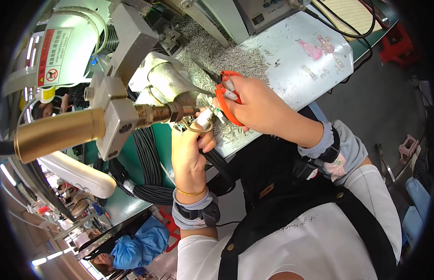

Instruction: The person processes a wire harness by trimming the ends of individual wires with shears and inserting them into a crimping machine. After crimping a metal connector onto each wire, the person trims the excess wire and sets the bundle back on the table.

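Jutting in from the far left, a brass-coloured metal cylinder (53, 133) on a grey block ends in a threaded brass nozzle (172, 112), whose long axis runs left to right straight at the left hand (191, 154). That grip is narrow, pinching a small white connector piece with a wire loop (200, 122) just off the nozzle tip. Immediately right of it, the right hand (259, 105) is wrapped around orange-handled metal snips (226, 93), blades pointing leftward. Beneath lies a pale counter (296, 70) strewn with small metal pins (226, 60).
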Demonstrator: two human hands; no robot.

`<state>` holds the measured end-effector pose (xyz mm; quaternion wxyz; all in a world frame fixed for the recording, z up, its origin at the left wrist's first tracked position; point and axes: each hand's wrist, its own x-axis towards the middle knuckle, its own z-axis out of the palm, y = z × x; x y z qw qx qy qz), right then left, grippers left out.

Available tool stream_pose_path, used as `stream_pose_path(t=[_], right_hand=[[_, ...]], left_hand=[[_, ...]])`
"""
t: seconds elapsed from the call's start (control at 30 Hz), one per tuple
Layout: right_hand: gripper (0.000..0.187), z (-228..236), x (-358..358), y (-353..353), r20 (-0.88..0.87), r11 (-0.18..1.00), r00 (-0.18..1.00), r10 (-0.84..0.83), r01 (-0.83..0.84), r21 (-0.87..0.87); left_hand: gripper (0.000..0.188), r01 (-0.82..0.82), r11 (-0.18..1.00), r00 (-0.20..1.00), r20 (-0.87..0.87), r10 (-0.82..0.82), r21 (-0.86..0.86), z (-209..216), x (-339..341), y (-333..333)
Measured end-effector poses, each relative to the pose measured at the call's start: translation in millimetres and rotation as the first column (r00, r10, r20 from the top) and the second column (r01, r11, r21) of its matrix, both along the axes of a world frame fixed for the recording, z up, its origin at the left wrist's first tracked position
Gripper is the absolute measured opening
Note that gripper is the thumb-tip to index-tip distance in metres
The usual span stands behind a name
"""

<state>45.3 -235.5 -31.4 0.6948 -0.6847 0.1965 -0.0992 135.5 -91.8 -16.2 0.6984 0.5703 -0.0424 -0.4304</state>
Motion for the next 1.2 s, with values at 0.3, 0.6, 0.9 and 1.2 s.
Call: stream_pose_path(t=[0.3, 0.6, 0.9, 1.2], right_hand=[[0.017, -3.1, -1.5, 0.4, 0.092, 0.991, 0.996, -0.016, 0.028, -0.127], [0.016, -3.5, -2.1, 2.2, 0.082, 0.996, 0.996, -0.022, 0.029, -0.087], [0.014, 4.4, -16.9, 7.8, 0.081, 0.983, 0.996, -0.037, 0.022, 0.182], [0.015, 10.4, -49.0, 18.7, 0.317, 0.952, 0.935, -0.157, 0.229, -0.202]], left_hand=[[0.026, -0.02, 0.997, 0.996, 0.085, 0.014, 0.076, 3.4, -7.9, -1.2], [0.026, -0.045, 0.997, 0.995, 0.091, 0.04, 0.057, 5.0, -8.1, -2.3], [0.023, -0.01, 0.996, 1.0, -0.028, 0.008, -0.092, 15.2, -25.9, 8.8], [0.02, -0.108, 0.993, 0.895, 0.439, 0.082, 0.035, 17.0, -70.3, 28.1]])
